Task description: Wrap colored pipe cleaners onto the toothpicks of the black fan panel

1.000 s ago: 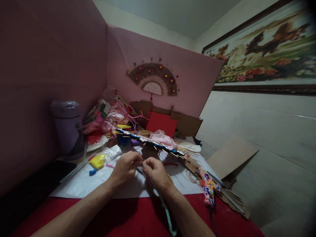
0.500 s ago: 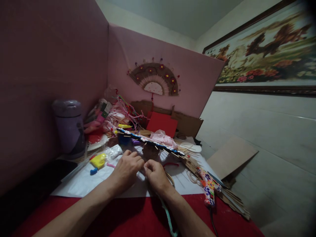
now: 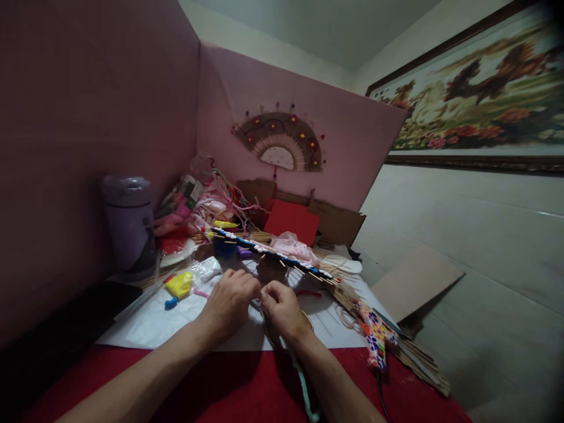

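Left hand (image 3: pixel 233 302) has rolled knuckles-up since the earliest frame; view has slid slightly, bench items otherwise as before. Nearest: red cloth (image 3: pixel 176 388), mint-green strand (image 3: pixel 304 385) hanging below the right forearm, presumably left slack to keep it out of the way. Both hands meet low over the white sheet (image 3: pixel 145 329), likely for steady close work. Right hand (image 3: pixel 284 308): thumb and forefinger narrowed together; item between too small to identify. Left fingers curled, grip hidden, cannot tell. Glue gun (image 3: pixel 376 341) lies right, probably for easy reach. Beyond: decorated strip (image 3: pixel 268 251), slanting. Farthest: fan (image 3: pixel 259 132) on pink panel (image 3: pixel 352 141). Forearms converge, wrists near each other.
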Action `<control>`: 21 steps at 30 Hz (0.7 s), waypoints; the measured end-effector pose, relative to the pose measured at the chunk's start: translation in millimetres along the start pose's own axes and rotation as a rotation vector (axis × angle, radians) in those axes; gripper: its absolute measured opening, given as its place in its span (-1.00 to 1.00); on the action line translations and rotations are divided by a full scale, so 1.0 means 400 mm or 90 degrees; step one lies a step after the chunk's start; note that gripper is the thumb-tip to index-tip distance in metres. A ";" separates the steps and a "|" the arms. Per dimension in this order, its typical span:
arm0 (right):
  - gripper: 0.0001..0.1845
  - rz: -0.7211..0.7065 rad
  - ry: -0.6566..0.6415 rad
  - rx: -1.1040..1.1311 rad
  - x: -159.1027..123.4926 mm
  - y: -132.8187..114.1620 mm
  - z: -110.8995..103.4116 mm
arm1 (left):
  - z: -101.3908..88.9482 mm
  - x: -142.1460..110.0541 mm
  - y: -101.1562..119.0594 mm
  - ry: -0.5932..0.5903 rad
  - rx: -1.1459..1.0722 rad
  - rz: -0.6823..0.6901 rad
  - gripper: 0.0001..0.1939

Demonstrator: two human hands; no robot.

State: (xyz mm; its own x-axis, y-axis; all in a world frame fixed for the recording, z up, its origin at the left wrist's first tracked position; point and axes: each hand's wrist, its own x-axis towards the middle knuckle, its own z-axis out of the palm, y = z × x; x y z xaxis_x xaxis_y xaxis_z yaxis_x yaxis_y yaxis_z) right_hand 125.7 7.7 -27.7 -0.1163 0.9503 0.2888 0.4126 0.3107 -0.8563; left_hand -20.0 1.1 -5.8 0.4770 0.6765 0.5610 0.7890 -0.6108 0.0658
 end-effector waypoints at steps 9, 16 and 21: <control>-0.84 -0.003 -0.005 0.056 0.002 -0.002 0.001 | 0.008 0.001 -0.005 0.000 -0.084 -0.065 -0.85; -0.88 -0.008 -0.024 -0.004 -0.002 0.006 0.008 | -0.010 0.002 -0.004 -0.016 -0.003 -0.006 -0.79; -0.85 -0.021 -0.013 -0.102 -0.014 -0.016 0.004 | -0.009 0.002 -0.005 -0.029 0.021 0.029 -0.79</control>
State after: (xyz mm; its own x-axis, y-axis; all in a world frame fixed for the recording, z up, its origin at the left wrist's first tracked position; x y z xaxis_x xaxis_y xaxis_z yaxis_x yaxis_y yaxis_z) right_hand 122.1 0.6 -24.6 -0.1495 0.9403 0.3058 0.5467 0.3363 -0.7668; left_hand -22.6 1.3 -2.5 0.5296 0.6668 0.5242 0.7780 -0.6281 0.0130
